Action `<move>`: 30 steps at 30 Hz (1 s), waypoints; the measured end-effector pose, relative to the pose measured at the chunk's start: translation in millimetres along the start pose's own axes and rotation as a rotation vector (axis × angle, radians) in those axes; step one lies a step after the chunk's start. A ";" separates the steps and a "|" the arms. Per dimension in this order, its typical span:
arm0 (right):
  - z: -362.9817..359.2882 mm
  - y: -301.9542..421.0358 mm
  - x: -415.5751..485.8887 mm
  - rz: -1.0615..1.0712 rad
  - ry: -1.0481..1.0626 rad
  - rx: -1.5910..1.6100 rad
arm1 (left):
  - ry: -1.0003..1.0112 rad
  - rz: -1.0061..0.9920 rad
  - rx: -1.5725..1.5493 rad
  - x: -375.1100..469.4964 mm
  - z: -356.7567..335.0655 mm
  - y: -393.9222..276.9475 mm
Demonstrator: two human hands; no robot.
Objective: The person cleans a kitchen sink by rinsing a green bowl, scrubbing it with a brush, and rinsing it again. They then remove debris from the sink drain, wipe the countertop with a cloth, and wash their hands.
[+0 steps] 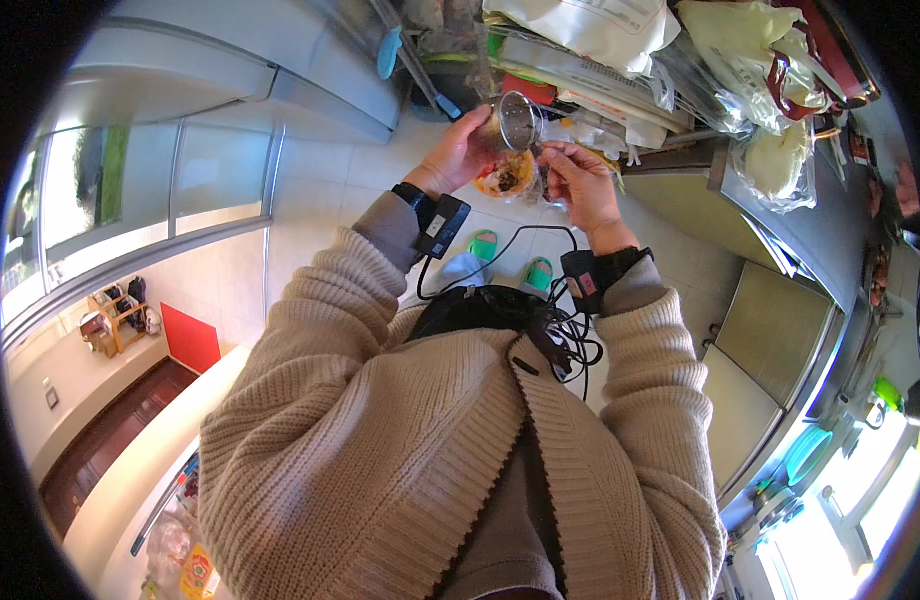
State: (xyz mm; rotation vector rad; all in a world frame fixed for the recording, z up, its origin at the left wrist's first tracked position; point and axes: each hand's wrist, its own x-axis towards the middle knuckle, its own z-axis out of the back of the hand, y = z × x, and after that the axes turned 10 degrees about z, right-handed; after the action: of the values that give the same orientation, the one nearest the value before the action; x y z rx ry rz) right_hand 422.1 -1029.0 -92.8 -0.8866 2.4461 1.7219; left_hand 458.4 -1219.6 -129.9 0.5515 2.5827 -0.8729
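Observation:
My left hand [460, 150] grips a round perforated metal strainer cup [518, 120], tilted with its open mouth towards the right. My right hand [580, 180] is close to the strainer's lower rim, thumb and fingers drawn together; whether something small is between them is hard to tell. Just beneath both hands is an orange-rimmed container or bag of mixed food scraps [503, 177], with dark, pale and red bits in it. Clear plastic shows at its right side, partly behind my right hand.
Plastic bags [745, 67] and stacked flat items crowd a shelf at the top. A counter edge [719, 172] juts in from the right. A broom or dustpan handle [422, 67] leans beside the grey appliance [317, 82]. Black cables [580, 345] hang between my wrists.

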 end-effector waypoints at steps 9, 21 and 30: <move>1.3 -10.0 25.3 0.120 0.116 -0.287 | 0.001 0.058 0.000 -9.9 7.7 3.0; -5.6 -29.1 27.6 0.587 0.127 -1.146 | 0.031 0.136 0.145 -27.9 -2.4 12.8; 46.5 -104.8 57.9 0.423 0.044 -1.029 | -0.110 0.093 -0.021 -22.4 42.0 51.2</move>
State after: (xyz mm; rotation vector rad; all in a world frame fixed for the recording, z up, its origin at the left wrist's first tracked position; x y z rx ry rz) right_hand 407.8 -1037.7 -220.1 -0.3803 1.7178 3.2102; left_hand 510.3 -1214.2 -176.5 0.5951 2.4446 -0.8212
